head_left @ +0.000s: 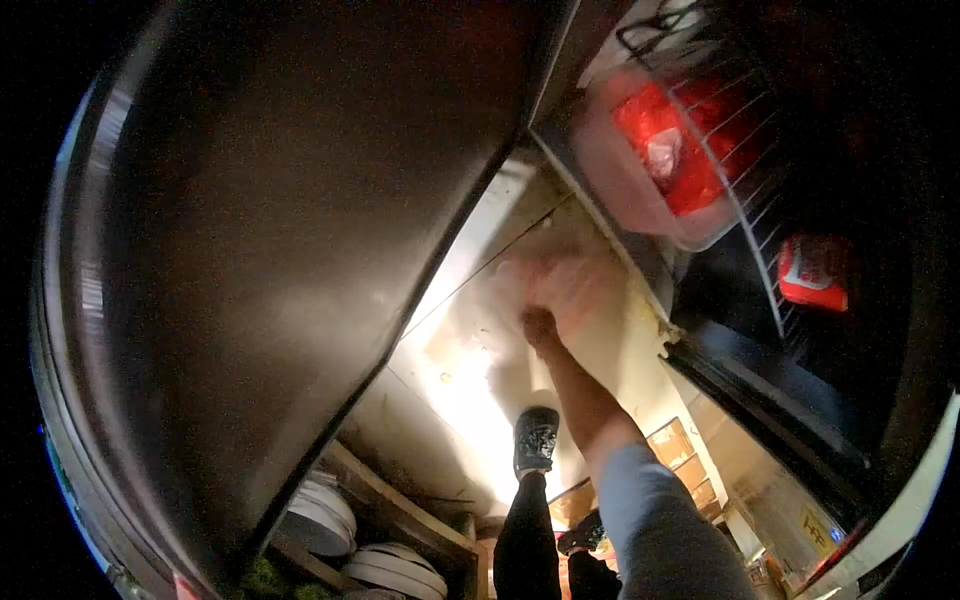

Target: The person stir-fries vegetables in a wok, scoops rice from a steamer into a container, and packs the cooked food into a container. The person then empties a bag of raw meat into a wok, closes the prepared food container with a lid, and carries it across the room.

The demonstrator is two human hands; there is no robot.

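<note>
My right hand [540, 328] reaches out over the floor, fingers closed. From it hangs a blurred, see-through plastic bag [565, 280] with a pinkish tint; its contents I cannot make out. The bag is just outside the open fridge compartment on the right. Inside the compartment, a clear plastic bin [640, 200] holds red packages [665, 150] beside a wire rack [745, 215]. Another red package [815, 272] lies farther right, in shadow. My left hand is out of view.
A large dark door panel [270, 240] stands open on the left. Stacked white dishes [395, 575] sit on a low shelf at lower left. My shoe [536, 438] is on the brightly lit floor [470, 375]. Boxes [685, 460] stand at lower right.
</note>
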